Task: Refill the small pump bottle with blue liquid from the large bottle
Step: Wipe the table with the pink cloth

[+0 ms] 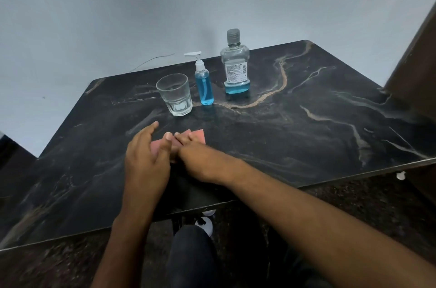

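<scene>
The small pump bottle (204, 85) stands upright at the far middle of the table (306, 134), nearly full of blue liquid, with its white pump head screwed on and the nozzle pointing left.

Nearest the camera, a dark trouser leg (191, 257) and a white shoe (207, 225) show below the table's near edge. Both forearms reach forward over that edge. The left hand (146, 160) lies open, fingers spread and loose, the thumb pointing toward the right hand; it grips nothing. The right hand (200, 158) lies just beside it, palm down, with its fingers stretched flat over a pink cloth (199, 134). The two hands are close together, and the left thumb almost meets the right fingertips. Whether the right fingers pinch the cloth or only press on it cannot be told. The cloth lies flat on the dark marbled top, mostly hidden under the hands, with one corner showing on the far right.

Farther on, a clear glass tumbler (175, 95) stands upright just left of the pump bottle, near it but apart, and looks empty. To the right of the pump bottle, a little farther back, stands the large bottle (235, 63), upright, its grey cap on, with a white label on its side and only a shallow layer of blue liquid at the bottom. Behind the table is a plain pale wall (118, 4).
</scene>
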The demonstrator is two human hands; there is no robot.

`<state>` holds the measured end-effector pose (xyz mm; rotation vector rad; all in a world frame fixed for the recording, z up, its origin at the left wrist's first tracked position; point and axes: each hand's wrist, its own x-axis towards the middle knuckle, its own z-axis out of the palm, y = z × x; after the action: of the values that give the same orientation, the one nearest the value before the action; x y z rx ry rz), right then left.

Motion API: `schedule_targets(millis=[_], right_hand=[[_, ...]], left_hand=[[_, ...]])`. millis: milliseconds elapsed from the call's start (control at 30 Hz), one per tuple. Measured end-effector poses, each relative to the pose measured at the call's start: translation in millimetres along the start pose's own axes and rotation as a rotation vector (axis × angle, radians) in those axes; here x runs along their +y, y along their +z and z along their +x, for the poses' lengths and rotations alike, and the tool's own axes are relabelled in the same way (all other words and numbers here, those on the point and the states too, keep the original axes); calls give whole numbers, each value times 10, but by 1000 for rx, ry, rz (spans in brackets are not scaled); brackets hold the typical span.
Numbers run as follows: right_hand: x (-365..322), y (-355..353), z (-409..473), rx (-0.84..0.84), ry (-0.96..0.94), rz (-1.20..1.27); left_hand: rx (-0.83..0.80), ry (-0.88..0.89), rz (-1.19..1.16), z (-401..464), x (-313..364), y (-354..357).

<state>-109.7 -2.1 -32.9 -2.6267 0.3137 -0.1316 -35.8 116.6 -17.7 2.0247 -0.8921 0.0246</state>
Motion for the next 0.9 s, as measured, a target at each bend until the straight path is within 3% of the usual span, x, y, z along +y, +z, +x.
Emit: schedule_targets(millis=[100,167,333,467,667,767,900], right_hand=[[265,-174,-125,34,112,117],[562,-406,-293,165,266,200],[969,-605,-764,320,587,-122],[489,-365,-753,251,522,-69],[-61,20,-790,82,85,-38],[199,-156,-996,56,130,55],[623,-399,-1133,191,418,-12]], left_hand=[[-28,1,61,-4,-58,-31],[-53,-11,67,-15,-78,-20],[-70,-36,37,-58,-90,67],[-84,-33,-1,-77,-46,155],[-86,-18,-1,-41,-25,173],[-87,-23,3,-24,-30,139],[-76,-31,-2,-37,-57,82]])
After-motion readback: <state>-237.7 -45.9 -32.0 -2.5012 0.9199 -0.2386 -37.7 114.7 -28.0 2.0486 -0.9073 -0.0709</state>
